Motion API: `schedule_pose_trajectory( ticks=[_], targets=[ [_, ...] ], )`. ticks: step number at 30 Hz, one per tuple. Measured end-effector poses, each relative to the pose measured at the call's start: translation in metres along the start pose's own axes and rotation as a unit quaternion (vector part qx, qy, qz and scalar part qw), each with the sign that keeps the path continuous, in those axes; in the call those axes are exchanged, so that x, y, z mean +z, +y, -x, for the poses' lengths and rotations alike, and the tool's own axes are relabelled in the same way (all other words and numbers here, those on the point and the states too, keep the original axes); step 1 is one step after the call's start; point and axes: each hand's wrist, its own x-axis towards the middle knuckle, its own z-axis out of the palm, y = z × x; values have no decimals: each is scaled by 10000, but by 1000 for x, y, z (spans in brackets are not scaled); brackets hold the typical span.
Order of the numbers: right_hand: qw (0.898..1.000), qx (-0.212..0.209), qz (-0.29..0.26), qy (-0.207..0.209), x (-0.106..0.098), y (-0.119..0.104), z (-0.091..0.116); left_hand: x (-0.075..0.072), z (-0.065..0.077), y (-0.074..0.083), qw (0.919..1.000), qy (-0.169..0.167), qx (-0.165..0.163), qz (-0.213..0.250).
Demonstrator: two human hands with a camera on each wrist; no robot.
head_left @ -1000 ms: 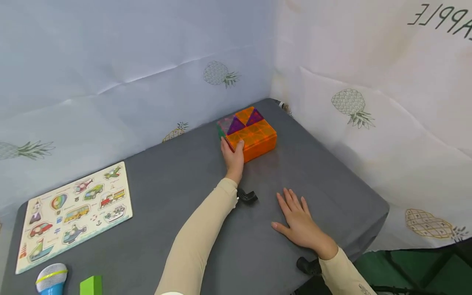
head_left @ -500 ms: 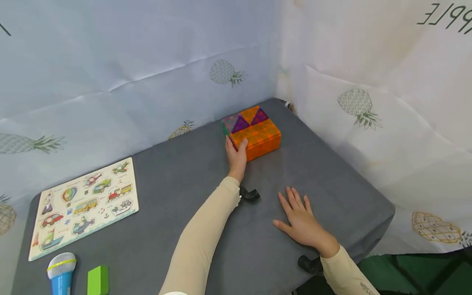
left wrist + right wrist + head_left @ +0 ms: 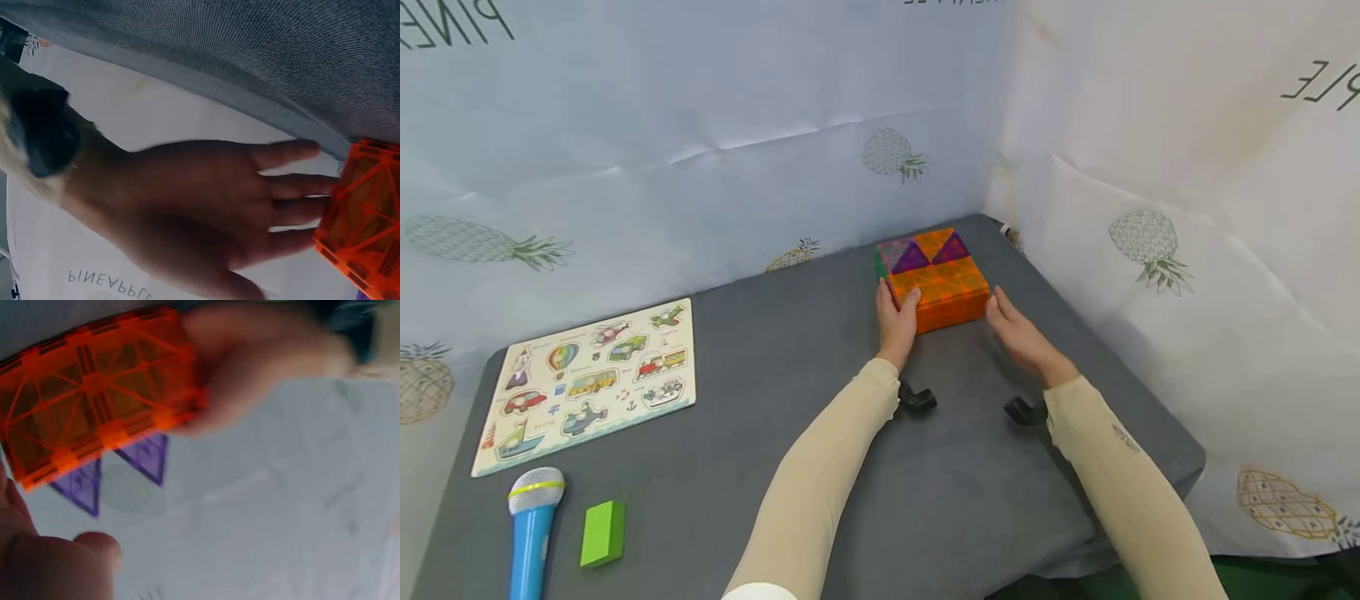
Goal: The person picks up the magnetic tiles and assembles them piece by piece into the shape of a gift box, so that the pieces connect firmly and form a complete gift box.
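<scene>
Orange box (image 3: 953, 309), near-left corner gripped by the left hand (image 3: 896, 329), probably for steadiness; right hand (image 3: 1021, 335), straight-fingered, at its right.

Back wall: a pale bluish sheet (image 3: 715, 83), creased across, from where I stand.
Right wall: a whiter sheet (image 3: 1112, 108), faintly stained near the corner.
Pattern: pineapple prints (image 3: 887, 152) and dark lettering (image 3: 456, 23) on both.
Table: draped in dark gray, its far corner (image 3: 981, 225) pointing to where the sheets meet.
Lower right: something green (image 3: 1270, 581) beyond the table's edge.
Light: soft, cooler at left.
</scene>
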Motion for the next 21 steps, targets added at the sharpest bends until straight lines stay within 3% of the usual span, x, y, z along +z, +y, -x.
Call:
schedule_pose_trajectory(
  ticks=[3,6,13,21],
  targets=[
    [9993,323,-100,-184,-4,-21,-27,-3,2,-1,10000,-3,16,68],
    [9983,503,275,-122,0,-34,-36,-8,3,-1,9999,-31,74,130],
    [9995,193,-239,35,2,-21,-33,-10,5,-4,9997,-137,174,129],
    [9989,4,-378,-275,-3,-18,-38,-18,11,-4,9999,63,114,106]
  ],
)
